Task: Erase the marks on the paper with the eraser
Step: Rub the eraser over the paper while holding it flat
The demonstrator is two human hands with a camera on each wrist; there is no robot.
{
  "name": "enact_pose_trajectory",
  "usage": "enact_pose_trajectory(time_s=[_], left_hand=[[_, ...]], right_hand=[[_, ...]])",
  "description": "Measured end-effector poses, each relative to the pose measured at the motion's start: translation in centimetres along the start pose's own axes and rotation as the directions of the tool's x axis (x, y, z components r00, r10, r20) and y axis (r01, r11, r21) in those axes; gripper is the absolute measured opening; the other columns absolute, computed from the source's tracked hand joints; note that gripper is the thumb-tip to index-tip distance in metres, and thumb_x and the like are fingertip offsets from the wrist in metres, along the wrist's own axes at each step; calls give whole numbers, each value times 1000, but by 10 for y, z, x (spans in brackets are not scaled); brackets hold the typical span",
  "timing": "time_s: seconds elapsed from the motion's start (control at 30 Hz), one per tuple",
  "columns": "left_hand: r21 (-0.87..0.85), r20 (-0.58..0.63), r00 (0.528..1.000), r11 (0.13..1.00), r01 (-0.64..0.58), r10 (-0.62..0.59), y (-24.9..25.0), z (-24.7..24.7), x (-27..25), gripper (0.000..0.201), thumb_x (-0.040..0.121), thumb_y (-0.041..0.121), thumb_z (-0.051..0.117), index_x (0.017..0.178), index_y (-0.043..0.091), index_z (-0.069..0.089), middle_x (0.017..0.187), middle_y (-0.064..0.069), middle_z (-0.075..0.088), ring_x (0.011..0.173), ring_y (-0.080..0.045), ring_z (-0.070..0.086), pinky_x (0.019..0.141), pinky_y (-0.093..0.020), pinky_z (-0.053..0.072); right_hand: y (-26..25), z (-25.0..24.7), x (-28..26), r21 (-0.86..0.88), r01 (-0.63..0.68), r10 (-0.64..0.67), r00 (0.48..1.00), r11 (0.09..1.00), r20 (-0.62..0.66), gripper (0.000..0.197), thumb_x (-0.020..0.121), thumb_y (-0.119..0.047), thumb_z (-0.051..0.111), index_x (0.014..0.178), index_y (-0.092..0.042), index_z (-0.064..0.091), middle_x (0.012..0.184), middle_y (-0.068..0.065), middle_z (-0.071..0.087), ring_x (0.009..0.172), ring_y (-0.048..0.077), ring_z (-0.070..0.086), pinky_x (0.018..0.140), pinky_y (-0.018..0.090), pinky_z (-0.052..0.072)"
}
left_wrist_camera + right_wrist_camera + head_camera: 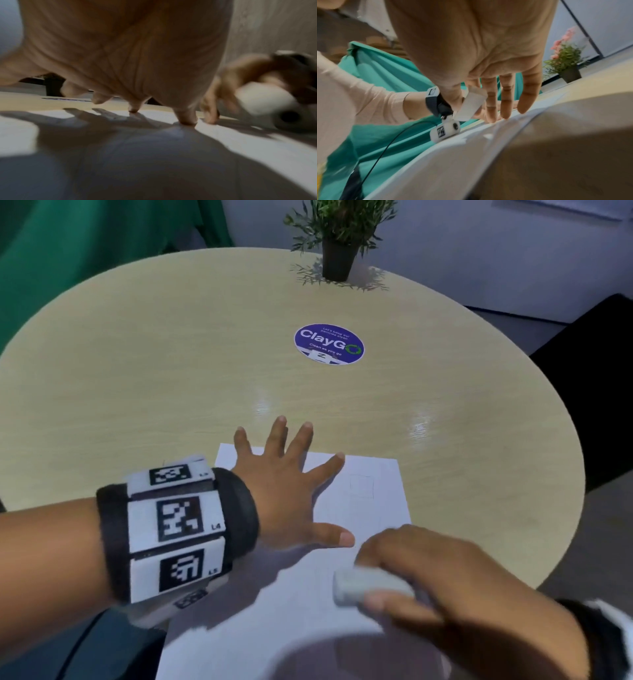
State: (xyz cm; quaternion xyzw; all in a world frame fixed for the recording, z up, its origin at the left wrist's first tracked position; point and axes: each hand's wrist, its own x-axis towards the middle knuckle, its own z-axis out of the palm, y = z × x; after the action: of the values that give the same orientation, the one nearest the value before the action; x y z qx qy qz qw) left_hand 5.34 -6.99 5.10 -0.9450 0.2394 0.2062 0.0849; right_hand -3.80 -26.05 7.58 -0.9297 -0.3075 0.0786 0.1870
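Observation:
A white sheet of paper (376,491) lies on the near part of the round table, with a faint pencilled square (361,486) towards its far right. My left hand (291,474) lies spread flat on the sheet's far left part, and its fingertips (186,121) press on the paper (223,142). My right hand (428,587) holds a white eraser (370,587) low over the sheet's near right part, blurred by motion. In the right wrist view the thumb and forefinger pinch the eraser (471,106), and the other fingers (506,102) reach down to the paper (453,162).
The pale wooden table (171,371) carries a purple round sticker (329,344) in the middle and a small potted plant (337,241) at its far edge. Green cloth (68,251) hangs at the left. A dark chair (599,371) stands at the right.

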Motion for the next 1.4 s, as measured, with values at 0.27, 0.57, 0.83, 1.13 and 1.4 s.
enact_pose_trajectory(time_s=[0.27,0.57,0.83,1.13,1.4], left_hand=[[-23,65,998,1000,5,-4,-1,-4,4,106,61,95,27,142,49,-23,155,-4,-31,142,-40,-21,106,-71,8],[-62,138,990,998,-3,11,2,-4,6,107,66,90,31,140,45,-31,149,-6,-42,138,-42,-30,105,-72,11],[-53,130,991,999,-12,19,0,1,9,107,64,92,28,139,44,-33,148,-7,-44,137,-44,-31,103,-74,10],[-43,152,988,999,-13,19,0,-1,9,107,65,91,27,138,44,-34,147,-8,-45,136,-45,-32,102,-74,9],[-44,162,987,999,-13,20,2,-2,7,107,64,91,28,138,44,-34,146,-8,-45,136,-45,-33,103,-73,8]], right_hand=[[42,-18,49,-453,-66,52,998,889,-44,42,88,-60,31,90,-26,55,51,-8,54,45,22,52,43,23,18],[42,-23,66,-403,-44,81,994,914,74,33,85,-60,43,93,-30,56,57,-6,61,53,22,57,45,26,28],[53,-25,70,-367,-5,23,999,930,44,40,84,-64,37,89,-31,58,52,-9,60,49,19,56,42,20,20],[59,-28,72,-348,-58,70,997,936,22,38,81,-63,41,94,-33,59,56,-11,61,57,20,60,46,24,23],[58,-29,70,-346,-91,93,996,934,-12,36,82,-63,41,93,-33,58,46,-12,44,55,21,59,46,23,22]])
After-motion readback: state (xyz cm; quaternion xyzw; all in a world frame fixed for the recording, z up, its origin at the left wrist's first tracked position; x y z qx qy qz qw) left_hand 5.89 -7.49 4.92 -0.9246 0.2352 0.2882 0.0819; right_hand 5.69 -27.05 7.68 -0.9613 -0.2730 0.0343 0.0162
